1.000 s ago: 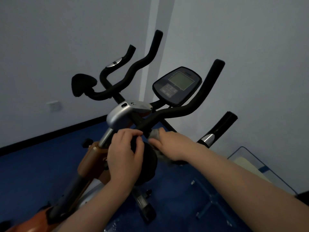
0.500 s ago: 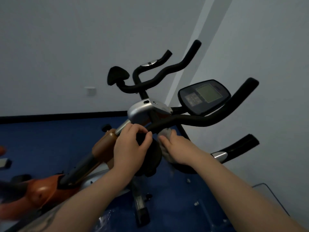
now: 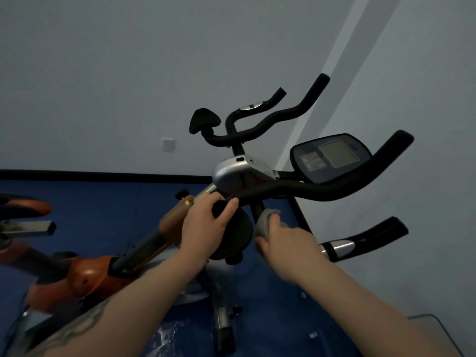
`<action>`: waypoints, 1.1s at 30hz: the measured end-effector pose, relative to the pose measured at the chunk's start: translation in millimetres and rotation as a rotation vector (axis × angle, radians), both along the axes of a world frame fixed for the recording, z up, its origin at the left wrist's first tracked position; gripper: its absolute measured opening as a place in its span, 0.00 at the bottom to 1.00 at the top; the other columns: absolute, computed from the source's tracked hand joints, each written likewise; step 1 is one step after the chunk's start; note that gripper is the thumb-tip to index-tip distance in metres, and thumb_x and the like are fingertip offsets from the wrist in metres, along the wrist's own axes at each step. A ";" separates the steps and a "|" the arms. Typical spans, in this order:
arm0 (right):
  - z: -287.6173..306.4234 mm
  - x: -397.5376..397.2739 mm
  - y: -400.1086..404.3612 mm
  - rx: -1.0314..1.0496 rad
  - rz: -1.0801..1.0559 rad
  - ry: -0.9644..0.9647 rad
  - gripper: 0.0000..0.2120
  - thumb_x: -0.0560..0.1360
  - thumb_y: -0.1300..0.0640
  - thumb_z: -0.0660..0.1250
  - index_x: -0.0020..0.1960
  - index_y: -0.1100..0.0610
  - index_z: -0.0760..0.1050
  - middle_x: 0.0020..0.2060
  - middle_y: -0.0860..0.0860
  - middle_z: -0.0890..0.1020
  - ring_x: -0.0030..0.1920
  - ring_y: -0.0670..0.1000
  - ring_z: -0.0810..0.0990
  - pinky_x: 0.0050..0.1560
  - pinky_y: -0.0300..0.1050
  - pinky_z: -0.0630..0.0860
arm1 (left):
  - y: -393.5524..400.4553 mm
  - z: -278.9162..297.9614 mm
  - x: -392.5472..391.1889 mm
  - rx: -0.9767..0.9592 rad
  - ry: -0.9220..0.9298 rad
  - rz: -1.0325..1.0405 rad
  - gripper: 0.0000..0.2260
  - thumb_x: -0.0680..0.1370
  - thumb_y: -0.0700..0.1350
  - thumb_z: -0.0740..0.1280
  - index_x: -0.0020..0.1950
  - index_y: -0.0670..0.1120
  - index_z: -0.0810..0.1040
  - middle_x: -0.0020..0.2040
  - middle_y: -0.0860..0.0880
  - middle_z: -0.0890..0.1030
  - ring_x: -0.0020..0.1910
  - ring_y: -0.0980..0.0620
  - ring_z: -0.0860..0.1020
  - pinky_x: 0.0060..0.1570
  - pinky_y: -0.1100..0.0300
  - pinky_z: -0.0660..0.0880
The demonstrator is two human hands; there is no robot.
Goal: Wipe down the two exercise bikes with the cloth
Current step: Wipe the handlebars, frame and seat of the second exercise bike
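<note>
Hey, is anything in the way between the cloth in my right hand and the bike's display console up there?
Yes. The right hand grips the grey cloth low beside the black stem. The display console sits above, and the near black handlebar crosses between them, so the cloth would likely have to go around that bar.

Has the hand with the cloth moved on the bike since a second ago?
Yes. The right hand with the cloth has slid down, away from the handlebar junction.
</note>
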State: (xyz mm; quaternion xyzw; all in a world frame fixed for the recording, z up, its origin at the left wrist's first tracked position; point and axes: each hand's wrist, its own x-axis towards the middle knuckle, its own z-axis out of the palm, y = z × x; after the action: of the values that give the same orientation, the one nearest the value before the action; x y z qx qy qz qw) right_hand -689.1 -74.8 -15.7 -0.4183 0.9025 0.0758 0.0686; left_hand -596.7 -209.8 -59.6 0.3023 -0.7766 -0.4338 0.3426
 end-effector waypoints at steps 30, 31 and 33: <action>-5.8 -21.9 -27.0 -0.156 -0.099 -0.203 0.26 0.82 0.41 0.52 0.69 0.61 0.59 0.64 0.61 0.74 0.63 0.62 0.73 0.51 0.51 0.67 | 16.2 11.2 -1.4 0.110 0.052 -0.015 0.05 0.80 0.47 0.64 0.49 0.49 0.78 0.45 0.57 0.75 0.47 0.63 0.72 0.47 0.68 0.66; -6.8 -21.7 -25.5 -0.166 -0.083 -0.202 0.27 0.82 0.41 0.51 0.70 0.61 0.58 0.64 0.61 0.74 0.63 0.62 0.73 0.51 0.51 0.67 | 16.8 12.5 -0.4 0.116 0.048 -0.022 0.05 0.81 0.46 0.63 0.49 0.49 0.78 0.45 0.57 0.74 0.47 0.63 0.72 0.47 0.68 0.66; -6.8 -18.5 -12.4 -0.118 0.033 -0.099 0.28 0.82 0.42 0.50 0.73 0.62 0.55 0.64 0.62 0.75 0.61 0.63 0.75 0.47 0.50 0.65 | 16.4 13.4 0.8 0.119 0.023 -0.035 0.05 0.81 0.47 0.63 0.50 0.49 0.78 0.45 0.57 0.74 0.47 0.62 0.72 0.48 0.65 0.67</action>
State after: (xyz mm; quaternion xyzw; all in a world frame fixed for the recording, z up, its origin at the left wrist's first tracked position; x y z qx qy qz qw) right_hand -707.6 -87.1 -22.5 -0.4397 0.8939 0.0029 0.0871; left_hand -595.9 -193.4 -46.2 0.3034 -0.7506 -0.4887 0.3253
